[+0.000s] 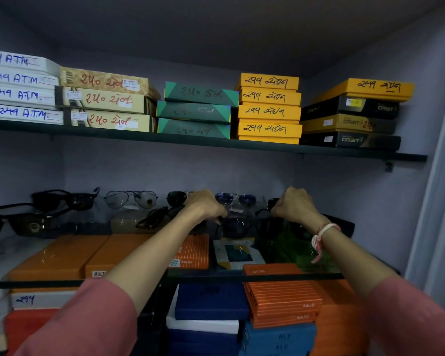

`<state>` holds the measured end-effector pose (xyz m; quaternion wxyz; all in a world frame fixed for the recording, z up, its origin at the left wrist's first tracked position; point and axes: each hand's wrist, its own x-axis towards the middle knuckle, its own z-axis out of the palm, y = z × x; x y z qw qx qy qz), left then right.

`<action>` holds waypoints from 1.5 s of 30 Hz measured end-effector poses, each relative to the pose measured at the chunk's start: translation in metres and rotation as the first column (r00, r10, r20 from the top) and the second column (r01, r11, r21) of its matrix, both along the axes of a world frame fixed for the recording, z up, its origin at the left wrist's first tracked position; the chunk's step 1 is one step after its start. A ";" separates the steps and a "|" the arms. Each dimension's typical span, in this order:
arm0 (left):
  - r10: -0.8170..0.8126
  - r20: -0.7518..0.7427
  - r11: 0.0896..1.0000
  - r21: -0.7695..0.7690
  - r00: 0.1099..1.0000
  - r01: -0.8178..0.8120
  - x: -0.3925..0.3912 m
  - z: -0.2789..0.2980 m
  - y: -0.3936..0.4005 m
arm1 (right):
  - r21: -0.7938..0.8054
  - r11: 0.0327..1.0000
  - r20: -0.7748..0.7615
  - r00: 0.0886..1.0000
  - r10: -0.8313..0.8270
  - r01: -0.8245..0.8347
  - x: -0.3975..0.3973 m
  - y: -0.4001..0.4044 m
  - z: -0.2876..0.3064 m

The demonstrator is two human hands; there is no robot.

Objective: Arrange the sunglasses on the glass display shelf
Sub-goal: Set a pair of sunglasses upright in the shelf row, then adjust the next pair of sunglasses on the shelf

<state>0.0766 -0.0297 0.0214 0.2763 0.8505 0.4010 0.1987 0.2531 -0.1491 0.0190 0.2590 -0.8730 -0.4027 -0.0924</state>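
Both forearms reach in; left hand (pixel 206 205) and right hand (pixel 294 205) curled, grip unclear, at sunglasses (pixel 235 224) on glass shelf (pixel 267 274). About eight pairs. Upper shelf: nineteen boxes (pixel 269 109).

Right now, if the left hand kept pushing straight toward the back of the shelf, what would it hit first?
Probably the dark-lensed aviator sunglasses just beyond the left hand; depth is unclear.
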 end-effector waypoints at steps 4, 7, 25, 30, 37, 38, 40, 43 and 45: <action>-0.005 -0.030 1.000 -0.019 1.000 0.005 -0.006 0.004 -0.002 | -0.051 0.998 0.091 0.995 0.033 -0.028 -0.005 0.003 0.004; 0.038 0.021 0.999 0.028 0.999 -0.038 -0.022 0.010 0.008 | 0.013 0.995 0.138 0.986 0.092 -0.094 -0.030 0.008 0.014; 0.280 -0.295 0.922 0.346 0.914 -0.171 -0.130 -0.019 0.110 | -0.221 0.945 -0.070 0.970 0.232 -0.242 -0.162 0.098 0.007; 0.213 -0.157 0.928 0.341 0.964 -0.150 -0.149 -0.019 0.124 | -0.085 0.966 -0.047 0.969 0.241 -0.244 -0.170 0.100 0.003; -0.150 0.128 0.961 0.254 0.980 0.114 -0.161 -0.004 0.115 | 0.072 0.967 0.091 0.967 0.236 -0.243 -0.180 0.091 0.004; -0.176 0.137 0.962 0.234 0.975 0.141 -0.163 -0.001 0.112 | 0.086 0.967 0.090 0.968 0.233 -0.241 -0.178 0.090 0.005; -0.202 0.099 0.955 0.239 0.974 0.174 -0.165 0.003 0.109 | 0.087 0.961 0.075 0.964 0.256 -0.262 -0.174 0.087 0.007; -0.207 0.028 0.940 0.282 0.978 0.191 -0.165 0.010 0.106 | 0.049 0.950 0.019 0.951 0.308 -0.308 -0.178 0.079 0.011; -0.191 -0.003 0.931 0.316 0.982 0.182 -0.164 0.013 0.105 | 0.045 0.936 -0.068 0.934 0.350 -0.348 -0.180 0.073 0.017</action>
